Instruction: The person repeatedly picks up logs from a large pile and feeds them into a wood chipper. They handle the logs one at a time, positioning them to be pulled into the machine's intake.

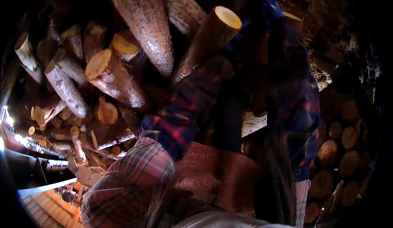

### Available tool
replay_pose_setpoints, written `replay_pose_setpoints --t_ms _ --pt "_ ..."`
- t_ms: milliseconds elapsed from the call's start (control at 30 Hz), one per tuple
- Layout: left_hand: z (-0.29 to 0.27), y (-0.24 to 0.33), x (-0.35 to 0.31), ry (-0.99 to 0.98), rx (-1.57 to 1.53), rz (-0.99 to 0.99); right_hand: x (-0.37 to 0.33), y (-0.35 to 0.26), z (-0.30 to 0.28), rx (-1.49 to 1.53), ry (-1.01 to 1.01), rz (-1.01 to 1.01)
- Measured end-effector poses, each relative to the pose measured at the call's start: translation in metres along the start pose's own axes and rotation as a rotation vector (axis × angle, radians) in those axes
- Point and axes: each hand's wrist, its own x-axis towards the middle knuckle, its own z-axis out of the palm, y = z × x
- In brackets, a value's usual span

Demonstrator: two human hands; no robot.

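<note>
Both my arms, in plaid sleeves with dark blue and red checked cuffs, stretch forward into a pile of cut logs. My left hand [235, 46], in a dark blue glove, is deep in shadow beside a log [208, 37] whose pale cut end points up and to the right; whether it touches this log I cannot tell. Farther forward is my right hand [266, 3], in a shiny blue glove, near another log's cut end [292, 16]. Darkness and blur hide the fingers of both hands and anything between them.
A thick log [141, 23] slants down left of my hands. Several shorter logs [112, 78] lie jumbled at the left. Stacked round logs [328, 153] show cut ends at the right. A dark machine with a toothed chain [41, 148] stands at the lower left.
</note>
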Motion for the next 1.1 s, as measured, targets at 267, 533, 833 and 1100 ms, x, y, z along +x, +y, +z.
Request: replay_pose_setpoints --t_ms 267,533,833,1100 --pt "0.018 0.064 -0.130 0.115 -0.138 -0.258 -0.158 -0.112 -0.071 0.184 -0.114 -0.068" --pt "0.044 0.142 -0.260 -0.200 0.160 -0.222 -0.378 -0.226 -0.122 0.273 -0.261 -0.106" --pt "0.072 0.302 -0.545 -0.110 1.105 -0.110 -0.558 -0.332 -0.100 0.079 -0.577 -0.443" --pt "0.021 0.386 -0.570 -0.288 0.229 0.173 -0.609 -0.430 -0.044 -0.403 -0.831 -1.381"
